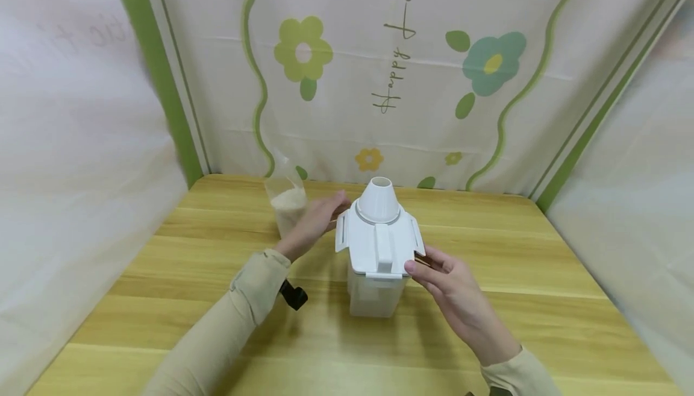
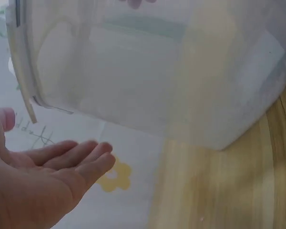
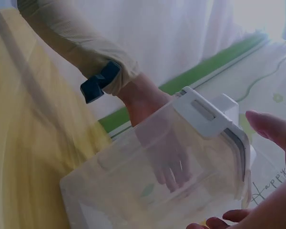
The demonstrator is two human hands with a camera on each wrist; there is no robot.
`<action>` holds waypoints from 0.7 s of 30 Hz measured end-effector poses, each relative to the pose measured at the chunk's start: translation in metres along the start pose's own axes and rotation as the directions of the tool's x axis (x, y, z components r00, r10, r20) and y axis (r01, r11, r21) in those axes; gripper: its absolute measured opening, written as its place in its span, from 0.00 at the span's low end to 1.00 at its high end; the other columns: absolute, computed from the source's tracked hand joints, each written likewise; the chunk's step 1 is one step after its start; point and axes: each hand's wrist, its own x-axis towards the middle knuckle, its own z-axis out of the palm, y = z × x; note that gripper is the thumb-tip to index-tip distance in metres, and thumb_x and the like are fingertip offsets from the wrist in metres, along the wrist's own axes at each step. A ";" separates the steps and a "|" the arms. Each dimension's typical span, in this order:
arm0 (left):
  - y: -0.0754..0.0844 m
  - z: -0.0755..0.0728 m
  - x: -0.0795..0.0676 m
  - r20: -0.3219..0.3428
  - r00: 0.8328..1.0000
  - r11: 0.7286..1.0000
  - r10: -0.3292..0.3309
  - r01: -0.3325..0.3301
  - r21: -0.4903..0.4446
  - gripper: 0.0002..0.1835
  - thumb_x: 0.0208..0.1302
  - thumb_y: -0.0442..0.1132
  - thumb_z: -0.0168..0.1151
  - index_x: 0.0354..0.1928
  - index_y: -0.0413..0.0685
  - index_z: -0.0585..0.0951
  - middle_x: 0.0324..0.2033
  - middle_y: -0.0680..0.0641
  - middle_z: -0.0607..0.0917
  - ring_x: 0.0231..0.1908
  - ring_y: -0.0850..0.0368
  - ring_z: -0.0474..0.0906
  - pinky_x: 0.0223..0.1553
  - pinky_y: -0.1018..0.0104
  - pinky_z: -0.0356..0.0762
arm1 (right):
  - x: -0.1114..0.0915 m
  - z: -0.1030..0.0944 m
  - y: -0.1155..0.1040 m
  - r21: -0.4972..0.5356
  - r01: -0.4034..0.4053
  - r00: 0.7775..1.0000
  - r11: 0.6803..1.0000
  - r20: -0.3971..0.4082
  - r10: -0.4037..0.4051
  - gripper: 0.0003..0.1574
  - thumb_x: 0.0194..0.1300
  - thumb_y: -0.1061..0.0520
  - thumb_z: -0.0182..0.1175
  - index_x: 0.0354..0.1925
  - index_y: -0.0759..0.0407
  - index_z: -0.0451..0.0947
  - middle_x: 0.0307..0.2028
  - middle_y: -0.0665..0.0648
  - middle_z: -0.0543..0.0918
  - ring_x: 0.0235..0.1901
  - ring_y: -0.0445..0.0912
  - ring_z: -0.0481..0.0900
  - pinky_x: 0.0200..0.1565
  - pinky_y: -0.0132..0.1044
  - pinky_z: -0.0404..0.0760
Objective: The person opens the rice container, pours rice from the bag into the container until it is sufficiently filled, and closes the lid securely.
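Note:
A clear plastic storage container (image 1: 375,296) stands upright on the table, its white lid (image 1: 360,245) carrying a cone-shaped spout (image 1: 379,200), a raised handle and side flaps that stick outward. My left hand (image 1: 314,221) is at the container's left side, fingers extended; in the left wrist view a gap shows between the left hand (image 2: 52,181) and the container wall (image 2: 124,81). On the other side, my right hand (image 1: 455,293) has its thumb by the lid's near right corner and its fingers spread beside the flap. The right wrist view shows the right thumb (image 3: 269,128) held off the lid (image 3: 200,114).
A clear bag of pale grains (image 1: 289,206) stands behind my left forearm, toward the table's back left. The wooden table (image 1: 179,299) meets a patterned cloth backdrop (image 1: 347,125) at the back, with pale cloth walls left and right. A black wrist mount (image 1: 294,295) hangs under my left sleeve.

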 end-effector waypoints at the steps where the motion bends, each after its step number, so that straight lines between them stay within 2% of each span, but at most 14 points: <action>1: -0.002 0.001 0.002 0.033 0.999 1.000 -0.010 0.011 -0.018 0.32 0.76 0.59 0.44 0.61 0.37 0.76 0.57 0.43 0.78 0.59 0.52 0.74 0.60 0.58 0.72 | -0.001 0.000 0.001 -0.007 -0.011 1.000 1.000 0.002 0.011 0.37 0.65 0.64 0.64 0.66 0.77 0.62 0.59 0.66 0.73 0.57 0.50 0.74 0.61 0.37 0.72; 4: -0.004 0.004 0.004 0.114 0.993 0.999 -0.030 0.031 -0.009 0.32 0.75 0.61 0.44 0.58 0.40 0.79 0.50 0.44 0.82 0.52 0.53 0.78 0.56 0.59 0.76 | -0.002 0.000 0.004 -0.012 -0.030 0.999 0.999 0.023 0.030 0.35 0.65 0.64 0.63 0.65 0.78 0.63 0.63 0.65 0.70 0.60 0.49 0.72 0.61 0.37 0.71; 8: -0.006 0.008 0.004 0.126 0.991 0.998 -0.045 0.038 0.057 0.32 0.74 0.63 0.44 0.54 0.42 0.80 0.43 0.45 0.83 0.45 0.53 0.80 0.52 0.59 0.78 | -0.004 0.001 0.007 -0.044 -0.026 0.998 0.999 0.049 0.028 0.34 0.67 0.61 0.62 0.64 0.78 0.65 0.69 0.64 0.64 0.65 0.49 0.66 0.63 0.36 0.69; 11: -0.008 0.009 0.004 0.149 0.988 0.999 -0.045 0.040 0.032 0.32 0.74 0.63 0.43 0.58 0.44 0.78 0.46 0.45 0.82 0.48 0.52 0.78 0.54 0.58 0.76 | -0.005 0.003 0.009 -0.055 -0.014 0.999 0.998 0.038 0.017 0.35 0.67 0.60 0.62 0.65 0.77 0.64 0.69 0.64 0.63 0.66 0.49 0.65 0.62 0.35 0.69; 16: -0.015 0.009 0.005 0.223 0.974 0.998 -0.029 0.041 -0.048 0.32 0.75 0.64 0.41 0.65 0.48 0.72 0.53 0.45 0.77 0.54 0.51 0.73 0.57 0.58 0.72 | -0.006 0.005 0.013 0.001 -0.004 1.000 1.000 0.022 0.004 0.35 0.67 0.62 0.61 0.66 0.76 0.62 0.67 0.66 0.64 0.61 0.50 0.71 0.61 0.38 0.72; 21: -0.019 0.007 0.005 0.277 0.961 0.996 0.000 0.025 -0.089 0.34 0.74 0.66 0.39 0.70 0.52 0.68 0.58 0.45 0.74 0.57 0.50 0.70 0.60 0.55 0.68 | -0.004 0.008 0.012 0.047 -0.011 1.000 0.999 -0.021 0.012 0.35 0.64 0.63 0.62 0.64 0.77 0.63 0.65 0.66 0.66 0.57 0.51 0.75 0.58 0.42 0.76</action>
